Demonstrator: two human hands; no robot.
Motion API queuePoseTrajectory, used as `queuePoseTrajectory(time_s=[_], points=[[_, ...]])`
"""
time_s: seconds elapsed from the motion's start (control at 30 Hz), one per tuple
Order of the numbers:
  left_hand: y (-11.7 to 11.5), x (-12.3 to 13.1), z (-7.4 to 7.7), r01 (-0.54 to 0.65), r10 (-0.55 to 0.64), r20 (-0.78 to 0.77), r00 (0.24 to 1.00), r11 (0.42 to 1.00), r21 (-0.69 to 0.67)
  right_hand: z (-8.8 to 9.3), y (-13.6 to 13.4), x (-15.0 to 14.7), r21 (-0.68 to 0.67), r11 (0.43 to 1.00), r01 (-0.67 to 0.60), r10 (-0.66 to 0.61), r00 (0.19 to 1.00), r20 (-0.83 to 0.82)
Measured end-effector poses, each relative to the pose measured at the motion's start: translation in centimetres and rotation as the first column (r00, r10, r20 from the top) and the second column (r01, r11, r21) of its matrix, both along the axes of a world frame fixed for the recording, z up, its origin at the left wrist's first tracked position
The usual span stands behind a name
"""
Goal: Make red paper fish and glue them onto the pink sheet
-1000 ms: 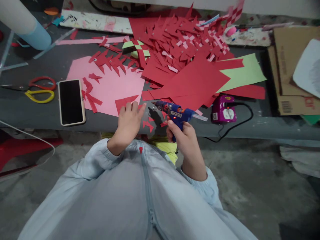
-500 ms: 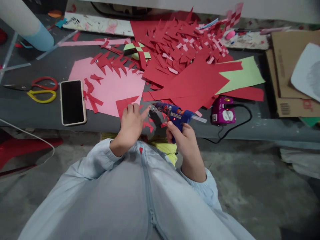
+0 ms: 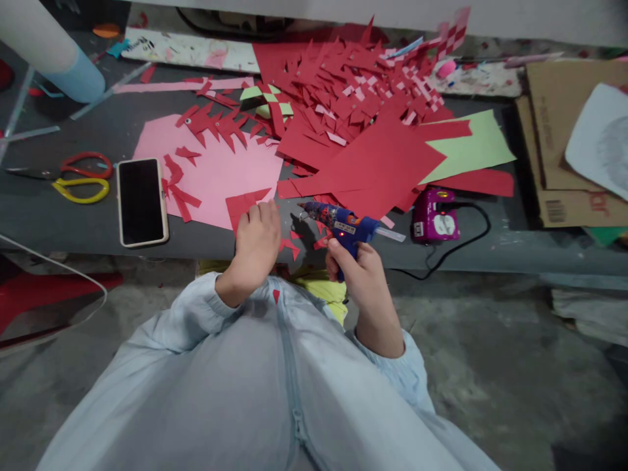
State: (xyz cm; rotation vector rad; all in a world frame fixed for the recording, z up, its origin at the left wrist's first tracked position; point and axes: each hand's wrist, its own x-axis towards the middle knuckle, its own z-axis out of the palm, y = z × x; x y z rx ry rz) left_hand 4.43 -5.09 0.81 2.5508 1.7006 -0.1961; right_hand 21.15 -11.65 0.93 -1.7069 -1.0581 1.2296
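Observation:
My right hand (image 3: pixel 360 268) is wrapped around the handle of a blue hot glue gun (image 3: pixel 352 226). Its nozzle points left and a clear glue stick juts from the back. A small red light glows on its side. My left hand (image 3: pixel 258 239) lies just left of the nozzle, fingers drawn together and bent down on a folded red paper piece (image 3: pixel 240 204). Its fingertips and part of that paper are hidden. The paper overlaps a pink sheet (image 3: pixel 230 170). Small red paper scraps (image 3: pixel 293 248) lie between my hands.
A phone (image 3: pixel 142 203) and scissors (image 3: pixel 83 176) lie left. Red paper shapes (image 3: pixel 333 78) are heaped behind, with larger red sheets (image 3: pixel 377 157) in front. A purple power box (image 3: pixel 436 216) with a black cord sits right, near cardboard (image 3: pixel 544 144). A bottle (image 3: pixel 73 65) stands back left.
My left index finger, stretched toward the glue gun's nozzle before, has drawn back beside the other fingers on the red paper. The right hand and glue gun stay nearly still.

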Motion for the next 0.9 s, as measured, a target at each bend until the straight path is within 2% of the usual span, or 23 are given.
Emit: queuePoseTrajectory(time_s=[0.23, 0.43, 0.6, 0.77, 0.9], points=[[-0.12, 0.15, -0.11, 0.032, -0.032, -0.001, 0.999, 0.999, -0.027, -0.07, -0.17, 0.04, -0.004, 1.0, -0.001, 0.001, 1.0, -0.02], [-0.28, 0.31, -0.06, -0.046, 0.046, -0.003, 0.999, 0.999, -0.026, 0.02, -0.3, -0.07, -0.009, 1.0, 0.019, -0.019, 0.999, -0.035], [-0.29, 0.18, 0.11, 0.038, -0.039, -0.034, 0.999, 0.999, -0.02, 0.1, -0.34, -0.32, -0.004, 1.0, 0.017, -0.018, 0.999, -0.04], [-0.26, 0.36, 0.22, -0.013, 0.013, -0.048, 0.999, 1.0, 0.006, 0.27, -0.36, -0.43, 0.009, 1.0, 0.026, -0.026, 0.998, -0.053], [-0.39, 0.4, 0.15, 0.017, -0.018, -0.07, 0.997, 1.0, -0.007, 0.08, -0.5, -0.24, 0.006, 1.0, 0.008, -0.008, 0.999, -0.033]])
